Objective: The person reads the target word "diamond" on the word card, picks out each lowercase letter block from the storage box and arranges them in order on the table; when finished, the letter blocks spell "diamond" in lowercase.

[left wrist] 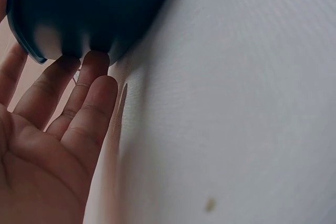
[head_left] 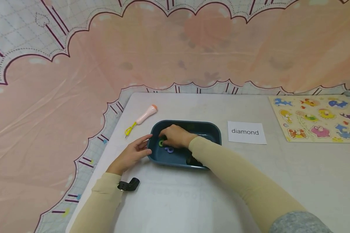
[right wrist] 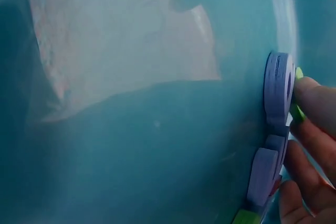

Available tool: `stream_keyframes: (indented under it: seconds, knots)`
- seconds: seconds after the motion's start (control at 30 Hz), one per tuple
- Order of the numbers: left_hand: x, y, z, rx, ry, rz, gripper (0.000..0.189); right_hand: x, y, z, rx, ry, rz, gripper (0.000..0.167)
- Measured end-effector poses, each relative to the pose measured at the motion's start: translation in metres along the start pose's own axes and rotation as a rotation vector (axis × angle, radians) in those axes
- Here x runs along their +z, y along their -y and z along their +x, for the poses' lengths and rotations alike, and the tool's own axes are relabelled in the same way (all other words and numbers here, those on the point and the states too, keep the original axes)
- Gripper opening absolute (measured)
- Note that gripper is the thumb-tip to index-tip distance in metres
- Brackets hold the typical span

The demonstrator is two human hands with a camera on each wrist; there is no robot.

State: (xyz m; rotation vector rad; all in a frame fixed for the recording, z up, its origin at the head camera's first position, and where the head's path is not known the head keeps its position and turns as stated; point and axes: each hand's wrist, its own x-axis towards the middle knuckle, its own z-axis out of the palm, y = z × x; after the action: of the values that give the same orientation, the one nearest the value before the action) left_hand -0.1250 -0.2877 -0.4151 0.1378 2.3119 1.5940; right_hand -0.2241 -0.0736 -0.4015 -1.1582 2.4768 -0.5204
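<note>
A dark blue-green tray (head_left: 183,163) lies on the white table. My right hand (head_left: 176,136) reaches down into its left half, fingers curled. Between thumb and fingers it pinches a small green letter-like piece (right wrist: 298,109), whose rounded shape shows at the fingertips in the head view. Purple letter-like pieces (head_left: 169,150) lie beside it on the tray floor; up close, the purple piece (right wrist: 277,90) stands right against the green one. At the tray's left end, my left hand (head_left: 131,156) touches the outer wall with extended fingertips (left wrist: 97,62), thumb near the rim.
A white card (head_left: 247,132) printed "diamond" lies right of the tray. Farther right is a cream animal puzzle board (head_left: 319,119). A pink-handled tool with a yellow end (head_left: 145,115) lies behind the tray's left corner. Black wrist devices (head_left: 129,184) are worn at both wrists.
</note>
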Motion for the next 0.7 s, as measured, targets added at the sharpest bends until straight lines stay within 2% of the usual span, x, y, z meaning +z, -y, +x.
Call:
stream_keyframes:
  seconds: [0.17, 0.43, 0.7]
  knots:
    - [0.0000, -0.0002, 0.0002, 0.007, 0.002, -0.009, 0.065, -0.0008, -0.0005, -0.0008, 0.008, -0.008, 0.011, 0.037]
    - [-0.0005, -0.0008, 0.0002, 0.013, -0.003, -0.010, 0.065, -0.0018, 0.0011, -0.0014, 0.013, 0.029, 0.005, 0.038]
    - [0.0005, -0.0010, -0.0012, 0.021, 0.014, -0.037, 0.066, -0.0071, 0.0028, -0.0050, 0.013, -0.011, -0.032, 0.037]
